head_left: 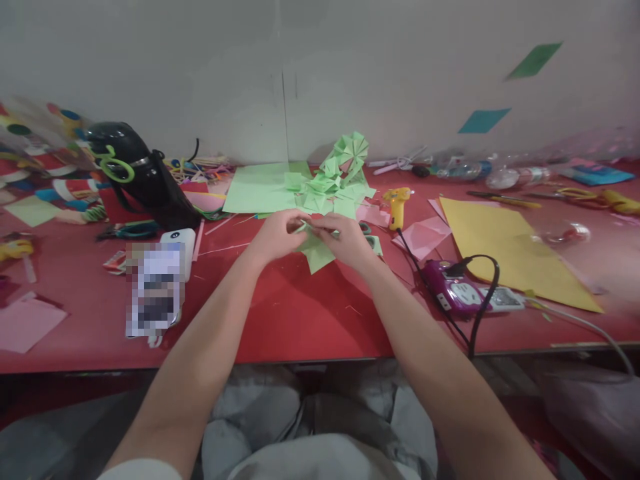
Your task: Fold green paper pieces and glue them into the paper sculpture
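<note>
One light-green, pointed sheet of folded paper is pinched in the left hand and right hand; uneven finger pressure could misalign or tear its folds.

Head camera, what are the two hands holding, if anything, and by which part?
A light green paper, apparently pinched at its far end by the fingers of the left hand and right hand; its near corner sticks out.

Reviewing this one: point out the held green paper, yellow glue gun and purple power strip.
Held green paper (317, 255), head view: its lower part.
Yellow glue gun (397, 211), head view: its handle.
Purple power strip (461, 293), head view: its socket face.
</note>
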{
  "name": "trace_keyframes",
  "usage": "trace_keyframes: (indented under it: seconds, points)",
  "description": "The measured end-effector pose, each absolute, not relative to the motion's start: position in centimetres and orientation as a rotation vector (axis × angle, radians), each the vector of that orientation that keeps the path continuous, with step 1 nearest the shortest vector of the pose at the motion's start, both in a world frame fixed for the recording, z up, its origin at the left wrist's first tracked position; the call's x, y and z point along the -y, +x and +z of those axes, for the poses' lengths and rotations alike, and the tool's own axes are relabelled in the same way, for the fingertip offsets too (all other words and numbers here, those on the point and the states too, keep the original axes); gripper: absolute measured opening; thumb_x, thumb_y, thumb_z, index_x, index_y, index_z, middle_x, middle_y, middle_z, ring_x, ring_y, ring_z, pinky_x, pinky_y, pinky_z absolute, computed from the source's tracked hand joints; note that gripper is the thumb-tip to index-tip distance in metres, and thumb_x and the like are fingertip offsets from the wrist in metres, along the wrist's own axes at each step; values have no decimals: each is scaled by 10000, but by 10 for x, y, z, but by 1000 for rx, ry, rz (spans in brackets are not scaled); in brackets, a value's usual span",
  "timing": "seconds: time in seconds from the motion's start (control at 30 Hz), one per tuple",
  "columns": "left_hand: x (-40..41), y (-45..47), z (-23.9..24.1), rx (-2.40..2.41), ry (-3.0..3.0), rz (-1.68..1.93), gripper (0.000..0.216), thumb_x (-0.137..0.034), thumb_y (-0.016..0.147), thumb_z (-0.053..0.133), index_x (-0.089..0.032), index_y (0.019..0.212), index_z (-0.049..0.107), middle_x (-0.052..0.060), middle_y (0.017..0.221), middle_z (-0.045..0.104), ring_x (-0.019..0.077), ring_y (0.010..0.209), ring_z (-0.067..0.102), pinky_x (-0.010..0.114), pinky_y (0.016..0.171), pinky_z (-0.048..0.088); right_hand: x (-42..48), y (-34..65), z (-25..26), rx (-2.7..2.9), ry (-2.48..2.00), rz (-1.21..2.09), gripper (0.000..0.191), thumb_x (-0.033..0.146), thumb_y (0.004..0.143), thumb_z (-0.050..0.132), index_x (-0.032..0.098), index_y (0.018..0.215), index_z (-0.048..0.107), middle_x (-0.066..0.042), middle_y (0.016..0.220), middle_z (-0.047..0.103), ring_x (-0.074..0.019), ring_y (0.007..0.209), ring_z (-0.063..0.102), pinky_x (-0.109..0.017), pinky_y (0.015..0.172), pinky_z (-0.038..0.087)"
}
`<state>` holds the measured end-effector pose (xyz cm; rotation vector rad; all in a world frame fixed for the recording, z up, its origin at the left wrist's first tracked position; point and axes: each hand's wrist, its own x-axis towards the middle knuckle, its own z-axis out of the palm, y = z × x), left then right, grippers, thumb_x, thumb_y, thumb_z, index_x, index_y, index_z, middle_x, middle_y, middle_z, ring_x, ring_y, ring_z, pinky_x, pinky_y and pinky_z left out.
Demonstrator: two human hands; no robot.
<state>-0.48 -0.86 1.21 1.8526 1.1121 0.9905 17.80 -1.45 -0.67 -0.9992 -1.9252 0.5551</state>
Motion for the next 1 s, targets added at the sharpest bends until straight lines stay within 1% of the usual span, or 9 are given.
trace_keyframes:
  seconds: [0.1,0.2,0.3,0.4,0.53,0.63,0.77,0.87,1.0]
  points:
    - [8,-2,11,-1151,1896,1150,278,-153,726,597,-173,970,728,71,952,733,206,890,660,306,835,486,17,175,-6,1942,-977,515,292,219,857,548,210,1098,713,-76,960,693,-183,841,634,-353,772,526]
    - [8,0,11,-1227,1891,1306,275,-154,725,587,-182,957,732,54,901,717,184,836,635,292,821,468,15,173,-10,1874,-998,571,412,192,779,597,201,1188,643,-81,1007,709,-195,881,661,-355,787,549]
    - [9,1,11,-1265,1870,1370,190,-160,714,602,-193,856,724,24,785,671,155,721,574,273,749,445,12,172,-14,1766,-1070,658,344,204,758,596,194,1098,647,-73,936,718,-192,828,677,-342,731,562]
    - [12,5,11,-1294,1849,1359,127,-172,698,626,-195,800,700,9,735,645,140,651,533,270,697,428,10,173,-16,1702,-1110,620,247,203,781,564,191,1004,669,-70,903,724,-191,803,677,-353,728,561]
    - [13,8,8,-1274,1869,1251,53,-216,723,633,-192,746,675,17,723,658,152,667,566,273,690,436,12,174,-13,1748,-1103,476,267,151,794,518,208,960,720,-69,974,739,-202,864,676,-384,806,548]
    - [11,7,4,-1241,1879,1150,77,-204,717,634,-199,762,697,30,764,695,176,733,611,292,745,465,14,175,-10,1806,-1066,410,297,137,808,504,216,978,735,-70,1002,736,-219,937,671,-400,863,532]
    - [7,5,3,-1216,1809,1167,130,-168,695,640,-188,797,718,47,814,724,188,772,644,316,787,492,13,175,-9,1770,-1057,343,332,210,840,558,232,1151,671,-69,1038,711,-221,947,649,-408,866,526]
    - [6,6,6,-1188,1650,1183,79,-174,678,667,-168,750,701,51,773,716,186,734,648,316,732,515,10,178,-11,1682,-1081,290,423,271,826,617,245,1246,584,-71,1084,666,-207,906,619,-390,802,527]
    - [7,8,8,-1159,1433,1135,87,-152,661,677,-165,745,660,39,734,686,165,672,637,291,621,536,6,181,-13,1592,-1152,288,415,340,800,664,215,1178,549,-92,1079,634,-222,941,589,-366,745,505]
